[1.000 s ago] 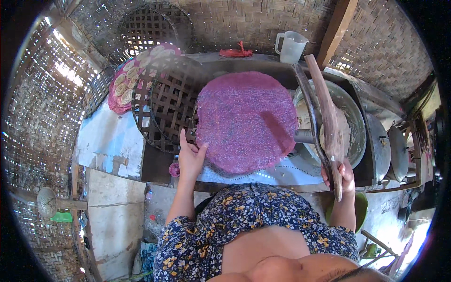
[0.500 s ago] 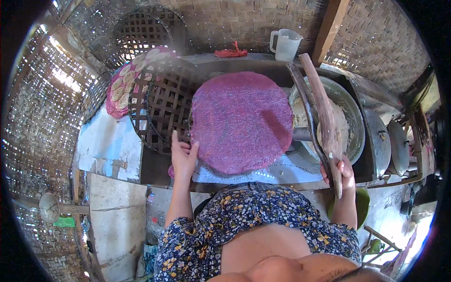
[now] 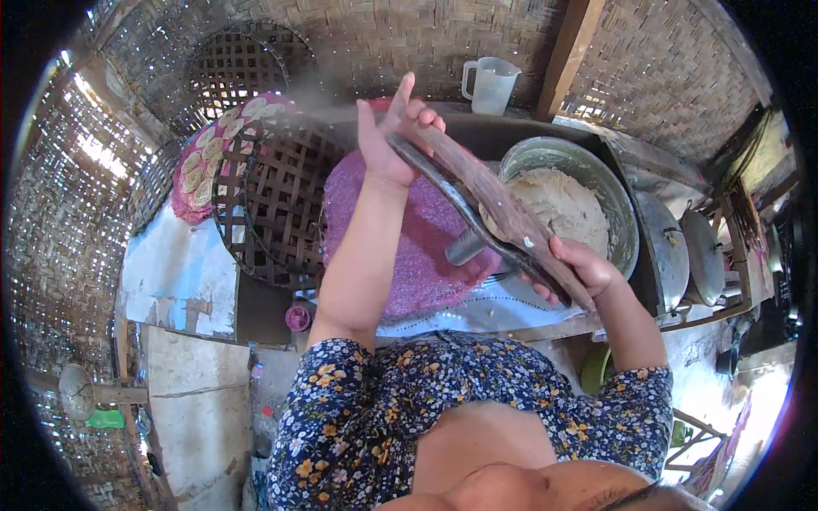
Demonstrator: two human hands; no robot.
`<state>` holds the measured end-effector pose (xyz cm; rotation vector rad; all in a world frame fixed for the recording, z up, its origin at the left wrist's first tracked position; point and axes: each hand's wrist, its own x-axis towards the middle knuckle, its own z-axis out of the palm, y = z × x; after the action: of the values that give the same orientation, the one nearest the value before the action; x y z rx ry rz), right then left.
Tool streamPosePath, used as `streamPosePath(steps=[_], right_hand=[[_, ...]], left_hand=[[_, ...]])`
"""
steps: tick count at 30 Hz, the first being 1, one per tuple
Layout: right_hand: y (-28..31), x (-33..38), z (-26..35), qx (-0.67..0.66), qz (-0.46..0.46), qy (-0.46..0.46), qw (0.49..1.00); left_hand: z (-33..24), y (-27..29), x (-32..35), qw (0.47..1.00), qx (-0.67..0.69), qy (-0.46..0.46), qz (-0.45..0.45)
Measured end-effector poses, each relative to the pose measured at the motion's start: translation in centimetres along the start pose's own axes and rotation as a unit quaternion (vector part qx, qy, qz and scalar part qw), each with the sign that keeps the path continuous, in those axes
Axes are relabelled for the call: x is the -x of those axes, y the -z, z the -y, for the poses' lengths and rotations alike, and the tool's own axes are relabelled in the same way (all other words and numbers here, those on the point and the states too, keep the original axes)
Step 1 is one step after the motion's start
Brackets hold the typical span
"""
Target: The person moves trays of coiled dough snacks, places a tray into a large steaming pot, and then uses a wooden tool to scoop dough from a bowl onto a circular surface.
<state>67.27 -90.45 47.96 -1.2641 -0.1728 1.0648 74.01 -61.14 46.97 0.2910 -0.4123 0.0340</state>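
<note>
Two long sticks of firewood slant across in front of me, one brown (image 3: 503,209) and one darker and thinner (image 3: 460,200). My right hand (image 3: 584,268) is closed around their near ends. At the far ends my left hand (image 3: 396,136) holds them, with some fingers curled over the brown stick, and its thumb and forefinger stretched out. Beneath them lies a round thing covered in purple cloth (image 3: 366,192), partly hidden by my left arm and the sticks. To the right is a large metal basin (image 3: 626,204) with pale dough (image 3: 562,200) in it.
A woven basket lid (image 3: 277,204) leans at the left, before a purple-lined tray (image 3: 196,200) bearing several pale coils. Steam drifts at the back near a clear plastic jug (image 3: 494,85). Pot lids (image 3: 665,243) stand right. A grey cylinder (image 3: 464,247) lies near the basin.
My left hand has gone from beside the purple cloth up to the far ends of the sticks and taken hold. The sticks have swung left from over the basin, now slanting across the cloth.
</note>
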Motion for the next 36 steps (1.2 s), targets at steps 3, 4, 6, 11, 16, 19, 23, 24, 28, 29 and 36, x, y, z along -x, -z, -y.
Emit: streamPosePath(steps=[3, 4, 6, 11, 16, 19, 23, 24, 28, 29, 36], right_hand=[[1.5, -0.5, 1.0, 0.108, -0.024, -0.083, 0.99], [1.4, -0.5, 1.4, 0.161, -0.038, -0.092, 0.982], [1.2, -1.0, 1.6, 0.198, -0.05, -0.081, 0.976], [0.5, -1.3, 1.3, 0.245, -0.061, -0.07, 0.965], [0.7, 1.2, 2.5, 0.316, -0.085, -0.025, 0.945], [-1.5, 1.5, 4.7, 0.372, -0.129, -0.01, 0.919], [-1.9, 0.9, 3.7, 0.351, -0.103, 0.029, 0.93], [-2.0, 1.3, 3.7, 0.355, -0.089, 0.018, 0.93], [-1.6, 3.9, 3.7, 0.346, -0.118, 0.027, 0.93], [-1.8, 4.1, 4.1, 0.347, -0.114, 0.027, 0.931], [-2.8, 2.5, 4.7, 0.425, -0.155, 0.095, 0.887]], left_hand=[[1.1, 3.5, 0.2, 0.997, -0.022, -0.015, -0.072], [1.5, 4.3, 0.4, 0.997, -0.002, -0.018, -0.077], [1.6, 5.5, 0.7, 0.997, 0.019, -0.02, -0.068], [1.0, 5.9, 1.5, 0.995, -0.01, -0.025, -0.097], [1.9, 3.1, 1.6, 0.996, 0.016, -0.027, -0.08], [0.6, 0.9, 0.6, 0.996, 0.024, -0.045, -0.071], [-1.4, -1.5, 0.4, 0.997, -0.028, -0.061, -0.041], [-1.4, -1.9, 0.9, 0.998, -0.025, -0.057, -0.026], [0.1, -3.2, 1.9, 0.998, 0.041, -0.042, -0.022], [0.2, -3.4, 1.9, 0.998, 0.039, -0.045, -0.024], [-2.4, -5.5, 0.3, 0.999, 0.012, -0.053, -0.003]])
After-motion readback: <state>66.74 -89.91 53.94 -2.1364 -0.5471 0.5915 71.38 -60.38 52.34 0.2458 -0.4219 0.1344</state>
